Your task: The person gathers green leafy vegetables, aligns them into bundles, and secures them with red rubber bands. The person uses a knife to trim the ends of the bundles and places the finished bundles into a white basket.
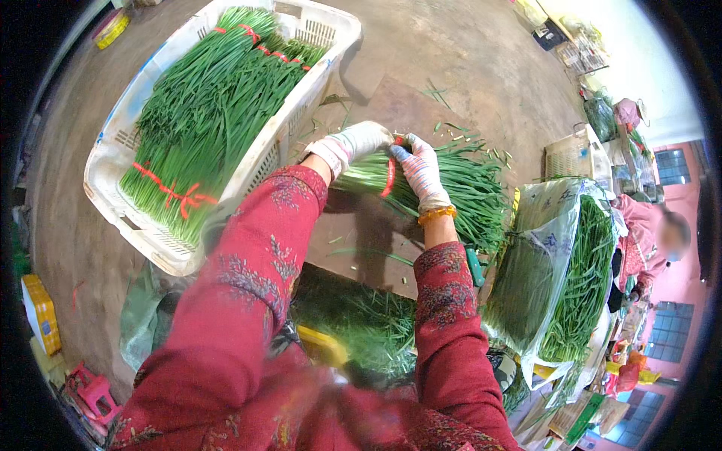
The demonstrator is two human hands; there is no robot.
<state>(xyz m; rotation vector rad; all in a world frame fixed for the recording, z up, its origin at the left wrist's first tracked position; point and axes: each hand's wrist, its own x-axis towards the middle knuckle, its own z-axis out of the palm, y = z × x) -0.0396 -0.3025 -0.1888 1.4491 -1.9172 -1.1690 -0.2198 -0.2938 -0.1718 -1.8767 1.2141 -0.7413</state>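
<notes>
A bundle of green garlic chives [468,186] lies across a brown board [361,225], its pale stems to the left and leaves to the right. A red tie [390,176] passes around the stems. In a striped knit glove, my left hand [361,142] pinches the tie at the top of the bundle. My right hand [420,169], gloved alike with an amber bead bracelet at its wrist, rests over the stems with its fingertips at the same spot. The fingertips meet closely, so the tie's ends are mostly hidden.
At left stands a white plastic crate [293,124] of tied chive bundles [214,107]. A clear plastic bag [524,248] of chives is on the right, near a green handle [475,266]. Cut bits litter the board. A pink stool [93,394] and a person [643,237] are farther off.
</notes>
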